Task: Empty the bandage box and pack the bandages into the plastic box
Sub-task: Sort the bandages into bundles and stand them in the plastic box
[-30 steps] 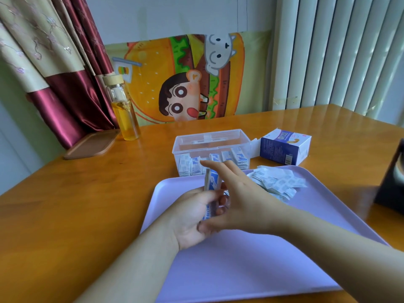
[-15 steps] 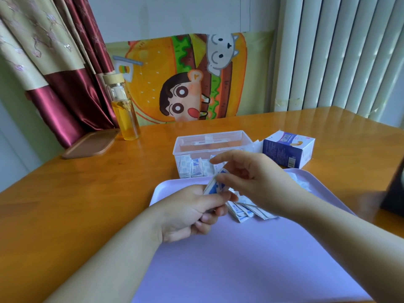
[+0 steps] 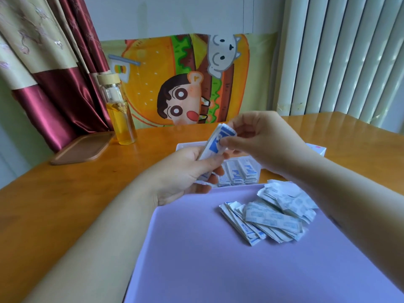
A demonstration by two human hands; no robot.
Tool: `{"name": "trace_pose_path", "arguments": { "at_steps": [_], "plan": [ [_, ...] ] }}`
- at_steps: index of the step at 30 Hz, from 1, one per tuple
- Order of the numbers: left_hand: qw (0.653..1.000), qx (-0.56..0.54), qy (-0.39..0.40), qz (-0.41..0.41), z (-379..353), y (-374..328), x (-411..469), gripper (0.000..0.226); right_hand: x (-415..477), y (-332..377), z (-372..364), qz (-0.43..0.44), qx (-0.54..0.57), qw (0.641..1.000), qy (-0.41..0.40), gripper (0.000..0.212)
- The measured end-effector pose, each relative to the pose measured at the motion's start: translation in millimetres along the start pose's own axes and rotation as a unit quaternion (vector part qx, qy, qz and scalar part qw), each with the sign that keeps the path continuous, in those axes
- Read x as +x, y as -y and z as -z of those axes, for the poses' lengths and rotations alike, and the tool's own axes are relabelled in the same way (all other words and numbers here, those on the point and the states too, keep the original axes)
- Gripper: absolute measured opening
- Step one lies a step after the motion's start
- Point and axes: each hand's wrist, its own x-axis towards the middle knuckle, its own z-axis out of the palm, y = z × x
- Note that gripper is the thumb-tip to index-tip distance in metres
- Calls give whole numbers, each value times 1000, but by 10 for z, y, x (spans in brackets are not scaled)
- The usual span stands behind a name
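You have two hands in view, your left hand [image 3: 188,171] and your right hand [image 3: 262,141], and both hold one small bundle of bandages [image 3: 216,142]. One purple tray [image 3: 196,259] carries one loose pile of bandages [image 3: 271,217], too many to count exactly. I also count one plastic box [image 3: 185,146], one bandage box [image 3: 318,149], one bottle [image 3: 120,112] and one wooden board [image 3: 83,147].

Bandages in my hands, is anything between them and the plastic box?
Nothing visible does. The left hand and right hand hold the bandages just in front of the plastic box, whose top they mostly hide.
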Motion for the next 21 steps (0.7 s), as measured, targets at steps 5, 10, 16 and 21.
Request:
{"name": "trace_pose_path", "arguments": {
  "at_steps": [5, 10, 16, 21],
  "plan": [
    [999, 0, -30, -17, 47, -42, 243, 18, 239, -113, -174, 45, -172, 980, -91, 25],
    [998, -67, -7, 10, 76, 23, 336, 23, 330, -256, -308, 22, -180, 982, -55, 39],
    [998, -56, -20, -34, 189, 19, 350, 22, 468, -328, -260, -144, 188, 970, 57, 17],
    [994, 70, -47, -67, 339, 71, 373, 24, 572, -311, -284, -113, 119, 981, 104, 9]
  ]
}}
